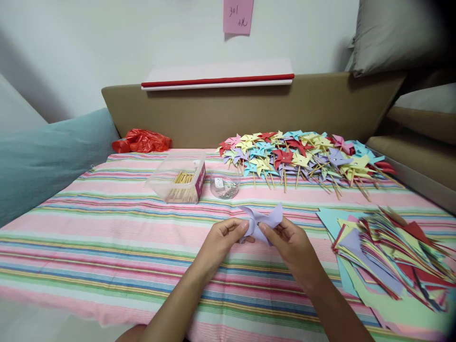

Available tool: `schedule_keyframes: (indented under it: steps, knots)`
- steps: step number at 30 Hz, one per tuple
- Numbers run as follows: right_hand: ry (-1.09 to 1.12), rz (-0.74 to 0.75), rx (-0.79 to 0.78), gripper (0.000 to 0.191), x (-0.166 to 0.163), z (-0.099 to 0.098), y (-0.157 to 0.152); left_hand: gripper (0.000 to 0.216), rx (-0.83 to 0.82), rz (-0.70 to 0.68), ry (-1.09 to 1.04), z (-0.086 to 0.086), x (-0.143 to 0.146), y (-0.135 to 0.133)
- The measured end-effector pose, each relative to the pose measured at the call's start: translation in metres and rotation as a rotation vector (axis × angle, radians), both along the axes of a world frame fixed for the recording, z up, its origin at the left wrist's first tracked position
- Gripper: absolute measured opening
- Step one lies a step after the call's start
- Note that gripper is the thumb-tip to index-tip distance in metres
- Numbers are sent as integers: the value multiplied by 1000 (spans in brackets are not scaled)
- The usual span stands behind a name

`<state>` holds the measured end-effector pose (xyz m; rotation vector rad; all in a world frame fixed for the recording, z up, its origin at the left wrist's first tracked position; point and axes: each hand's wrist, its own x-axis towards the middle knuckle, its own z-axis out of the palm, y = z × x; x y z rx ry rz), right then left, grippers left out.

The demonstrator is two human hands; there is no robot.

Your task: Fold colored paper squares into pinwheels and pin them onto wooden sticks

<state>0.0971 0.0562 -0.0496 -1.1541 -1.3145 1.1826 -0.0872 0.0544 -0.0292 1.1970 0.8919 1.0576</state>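
A lavender paper pinwheel (274, 217) is held up between my two hands, just above the striped cloth. My left hand (228, 235) pinches its left side, thumb on top of the paper. On the other side, my right hand (287, 237) grips it with the thumb near the centre, where a small dark metal spot shows. Both hands have their fingers closed on the paper. Beyond them stands a round clear container (225, 186) of small metal pieces. To its left is a clear plastic box (162, 183) holding short wooden sticks (183, 183).
Finished pinwheels on sticks (283, 156) lie heaped at the back right. Cut coloured paper (374, 251) is stacked at the right, with a dark tool (425, 292) on it. A red plastic bag (142, 141) sits back left. A brown backrest (213, 114) closes the far side.
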Motion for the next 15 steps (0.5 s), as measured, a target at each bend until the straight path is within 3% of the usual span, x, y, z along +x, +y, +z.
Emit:
schedule_keyframes:
  steps: [6,9,11,15]
  knots:
    - [14,33,-13,37,-4,4,0,26,-49,-16,-49,-3,-1,1]
    - [71,34,-36,39,-4,9,0,32,-54,6,11,4,-4,-1]
    - [135,1,-50,41,-4,13,-1,36,-11,90,94,16,-14,-1]
    - [228,-85,-85,41,-2,22,0,39,204,430,339,55,-54,19]
